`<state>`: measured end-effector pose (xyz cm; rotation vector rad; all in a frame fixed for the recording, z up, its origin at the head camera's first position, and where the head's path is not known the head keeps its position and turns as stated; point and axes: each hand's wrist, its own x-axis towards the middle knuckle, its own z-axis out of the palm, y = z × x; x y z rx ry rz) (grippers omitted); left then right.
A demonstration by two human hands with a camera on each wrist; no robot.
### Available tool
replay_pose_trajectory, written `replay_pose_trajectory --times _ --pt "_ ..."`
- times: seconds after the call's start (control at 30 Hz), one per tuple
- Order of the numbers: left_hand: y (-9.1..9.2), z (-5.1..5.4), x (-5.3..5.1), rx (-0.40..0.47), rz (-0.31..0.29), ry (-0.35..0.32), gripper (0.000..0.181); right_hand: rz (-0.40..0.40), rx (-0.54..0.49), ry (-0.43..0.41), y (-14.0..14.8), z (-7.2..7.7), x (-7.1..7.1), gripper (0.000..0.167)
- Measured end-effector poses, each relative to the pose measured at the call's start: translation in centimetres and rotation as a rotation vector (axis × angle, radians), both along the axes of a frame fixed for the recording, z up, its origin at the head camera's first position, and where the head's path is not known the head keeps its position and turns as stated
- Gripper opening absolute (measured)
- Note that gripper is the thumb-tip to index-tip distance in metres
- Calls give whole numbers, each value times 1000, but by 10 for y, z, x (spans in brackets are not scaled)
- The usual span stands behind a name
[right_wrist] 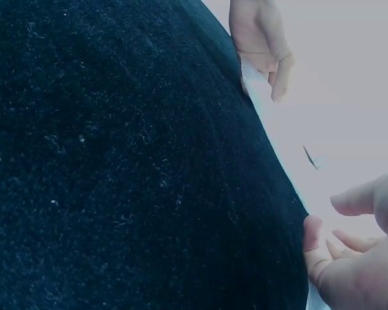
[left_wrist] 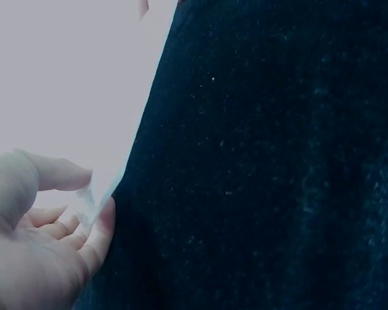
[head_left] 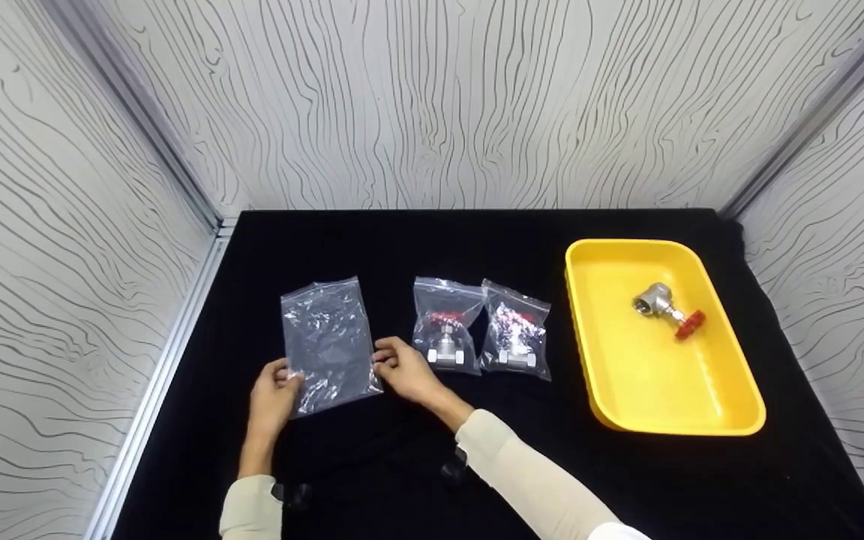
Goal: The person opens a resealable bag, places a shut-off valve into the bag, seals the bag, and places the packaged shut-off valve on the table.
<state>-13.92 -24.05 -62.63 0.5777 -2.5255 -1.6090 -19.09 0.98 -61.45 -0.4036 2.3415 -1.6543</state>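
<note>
A clear zip-lock bag (head_left: 329, 337) is spread flat in front of me, its zip end facing away; nothing shows inside it. My left hand (head_left: 271, 397) pinches its lower left edge between thumb and fingers. At the right edge, my right hand (head_left: 408, 373) holds the bag with curled fingers; in the right wrist view, the fingertips (right_wrist: 313, 234) lie on the edge and the thumb stands a little apart from them. Both wrist views wash the bag out to white. Just beyond the right hand lies a bagged valve (head_left: 445, 351) with a red handwheel.
Another bagged valve (head_left: 517, 352) lies beside the first, their bags touching. Further right, a yellow tray (head_left: 604, 405) holds one loose metal valve (head_left: 657, 300) with a red handwheel. Black cloth (head_left: 402, 480) covers the table. Patterned panels (head_left: 432, 105) stand at the back and sides.
</note>
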Motion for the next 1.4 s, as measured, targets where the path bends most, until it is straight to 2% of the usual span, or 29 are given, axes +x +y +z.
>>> replay_pose_trajectory --times 0.3,0.57,0.8,1.07,1.27,1.4 --pt "5 2 0 94 -14 20 42 -12 -74 -70 1 -1 -3 27" --pt "10 6 0 278 -31 67 41 -2 -66 -79 4 0 -4 18" --pt "15 12 1 333 -79 89 52 -1 -72 -10 10 4 -2 15" --pt "29 17 -2 404 -100 134 47 -28 -36 92 21 6 2 15" --pt "35 19 -3 372 -127 138 56 -34 -22 163 31 7 3 14" --pt "38 22 -5 383 -136 139 49 -32 -6 175 40 10 3 15"
